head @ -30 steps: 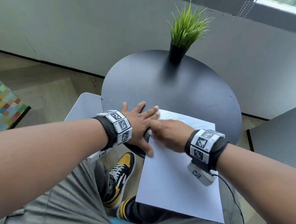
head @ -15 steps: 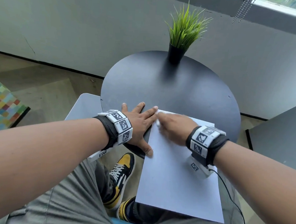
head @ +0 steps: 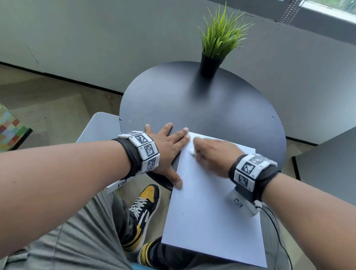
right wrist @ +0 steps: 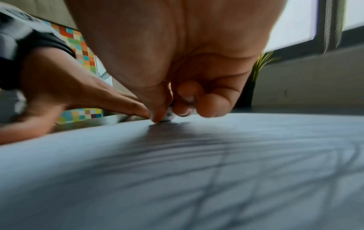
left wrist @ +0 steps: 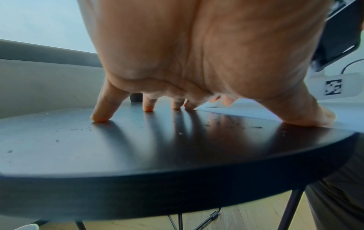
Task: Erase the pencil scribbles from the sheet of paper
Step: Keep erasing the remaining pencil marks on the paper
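A white sheet of paper [head: 209, 216] lies on the near edge of a round black table [head: 195, 106] and hangs over my lap. My right hand [head: 211, 155] is blurred over the sheet's far left corner and pinches a small white eraser [right wrist: 169, 116] against the paper [right wrist: 197, 171]. Faint pencil scribbles [right wrist: 197, 140] run across the paper in the right wrist view. My left hand [head: 168, 146] lies flat with spread fingers [left wrist: 99, 115] on the table [left wrist: 138, 147], its index finger and thumb pressing on the sheet's left edge.
A black pot with a green grass plant [head: 218, 45] stands at the table's far side. A white chair [head: 98, 128] is left of the table, a grey surface [head: 338, 161] to the right. My crossed legs and yellow-black shoes [head: 143, 212] are below.
My right hand has rubbed back and forth over the sheet's far left corner, first away from me, now slightly back. The left hand has stayed pressed in place.
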